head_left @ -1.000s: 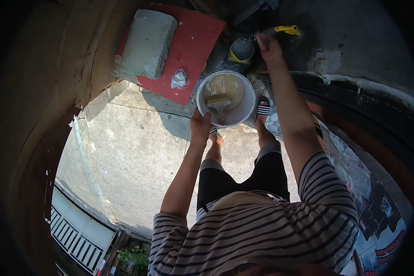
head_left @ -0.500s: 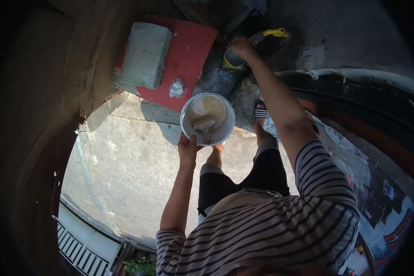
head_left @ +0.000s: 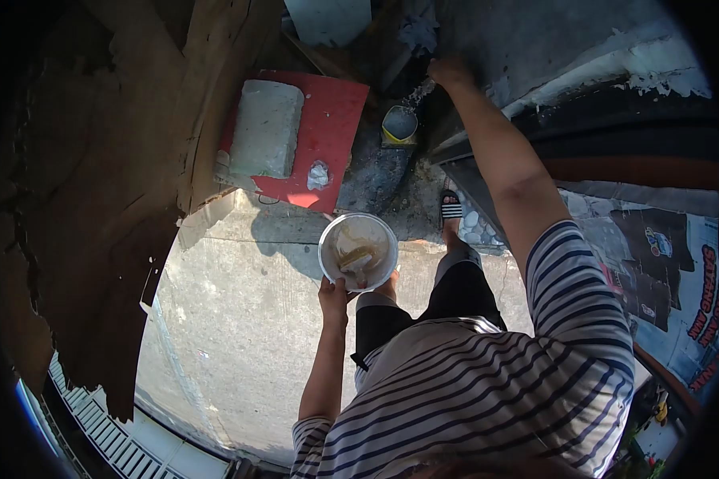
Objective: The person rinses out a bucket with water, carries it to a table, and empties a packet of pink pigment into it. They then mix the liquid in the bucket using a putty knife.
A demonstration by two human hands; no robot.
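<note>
My left hand [head_left: 335, 295] grips the near rim of a white bucket [head_left: 323, 254]. Inside the bucket, a wide brush [head_left: 359, 259] lies against some wet tan material. Up at the top, my right hand [head_left: 453, 73] is closed round the handle end of a tool whose pale, speckled working end [head_left: 419, 93] points down and left. The tool's yellow handle, seen earlier, is now covered by the hand. Just below that end stands a small container [head_left: 400, 123] with a yellow rim and greyish contents; whether they touch is unclear.
A red board [head_left: 339, 120] at the upper left carries a pale block [head_left: 265, 128] and a crumpled plastic piece [head_left: 318, 175]. Ragged brown sheeting [head_left: 96, 215] hangs at the left. A dark ledge [head_left: 599, 124] and a printed banner [head_left: 679, 263] are on the right.
My right hand has gone from open, to over the small container, to closed on the yellow-handled tool. The bucket, still in my left hand, sits lower in view. The view has shifted.
</note>
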